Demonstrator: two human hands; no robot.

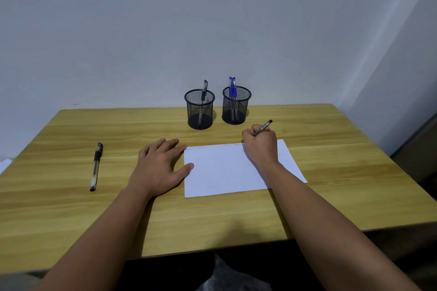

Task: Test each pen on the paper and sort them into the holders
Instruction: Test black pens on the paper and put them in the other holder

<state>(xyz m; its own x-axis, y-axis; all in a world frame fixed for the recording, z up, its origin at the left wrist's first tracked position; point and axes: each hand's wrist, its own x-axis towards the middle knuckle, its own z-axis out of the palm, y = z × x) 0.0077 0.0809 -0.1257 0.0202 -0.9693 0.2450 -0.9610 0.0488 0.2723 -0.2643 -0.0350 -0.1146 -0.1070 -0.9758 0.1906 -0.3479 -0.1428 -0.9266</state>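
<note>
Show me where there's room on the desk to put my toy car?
Bare wood lies between the black pen and the left hand, along the near edge of the desk below the paper, and right of the paper. It's crowded around the two mesh holders and the right hand writing.

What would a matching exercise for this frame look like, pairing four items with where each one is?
Things:
1. black-capped pen
2. blue pens
3. pen with no cap
4. left hand

Places:
A. gripped in the right hand at the far edge of the paper
B. resting on the paper's left edge
C. lying on the table, far left
D. standing in the right holder

Pairs: 1-C, 2-D, 3-A, 4-B
</note>
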